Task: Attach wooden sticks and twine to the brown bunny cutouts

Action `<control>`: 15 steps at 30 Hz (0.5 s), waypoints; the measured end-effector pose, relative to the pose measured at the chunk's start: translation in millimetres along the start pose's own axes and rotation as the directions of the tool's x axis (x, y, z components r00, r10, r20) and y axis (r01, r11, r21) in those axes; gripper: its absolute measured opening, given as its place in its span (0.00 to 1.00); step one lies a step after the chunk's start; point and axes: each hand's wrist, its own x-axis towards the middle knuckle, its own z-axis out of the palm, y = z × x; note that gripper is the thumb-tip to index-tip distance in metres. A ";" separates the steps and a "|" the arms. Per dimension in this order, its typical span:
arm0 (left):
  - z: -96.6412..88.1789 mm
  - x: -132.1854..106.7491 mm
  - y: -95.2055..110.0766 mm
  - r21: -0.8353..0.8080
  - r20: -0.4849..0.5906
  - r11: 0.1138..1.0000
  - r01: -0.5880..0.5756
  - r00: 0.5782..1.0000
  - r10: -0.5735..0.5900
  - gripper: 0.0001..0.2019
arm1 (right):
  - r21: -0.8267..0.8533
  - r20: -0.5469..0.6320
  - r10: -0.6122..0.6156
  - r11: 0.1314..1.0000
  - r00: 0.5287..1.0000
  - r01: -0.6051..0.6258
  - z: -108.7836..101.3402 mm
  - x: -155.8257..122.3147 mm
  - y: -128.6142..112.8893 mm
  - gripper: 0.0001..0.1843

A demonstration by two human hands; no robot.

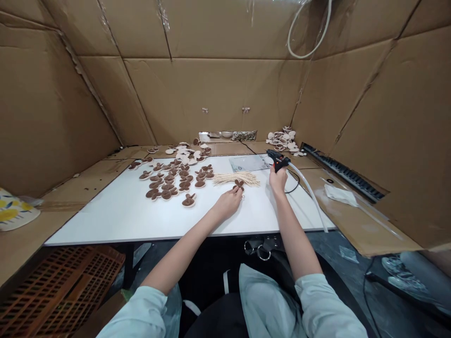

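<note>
Left hand (228, 204): cutout (238, 185); right hand (277, 180): glue gun (277, 159)

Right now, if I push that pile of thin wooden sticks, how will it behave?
The thin wooden sticks lie loose, with no band visible, so they'd likely spread across the white table. Each looks slim and light, so singles may roll, and could snap if bent.

Glue gun (278, 159) in R hand (277, 180); brown cutout (239, 184) in L hand (228, 204)
</note>
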 end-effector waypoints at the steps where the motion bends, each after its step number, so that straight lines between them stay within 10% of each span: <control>1: 0.5 -0.8 -0.4 0.000 0.015 1.000 0.010 1.000 -0.010 0.12 | 0.002 0.028 -0.016 1.000 0.999 0.016 -1.6 -1.3 -0.9 0.21; 15: 3.9 -0.6 6.8 0.075 0.042 0.996 0.055 0.997 -0.058 0.15 | -0.443 0.332 -0.271 0.801 0.903 0.403 -13.1 -27.5 16.3 0.18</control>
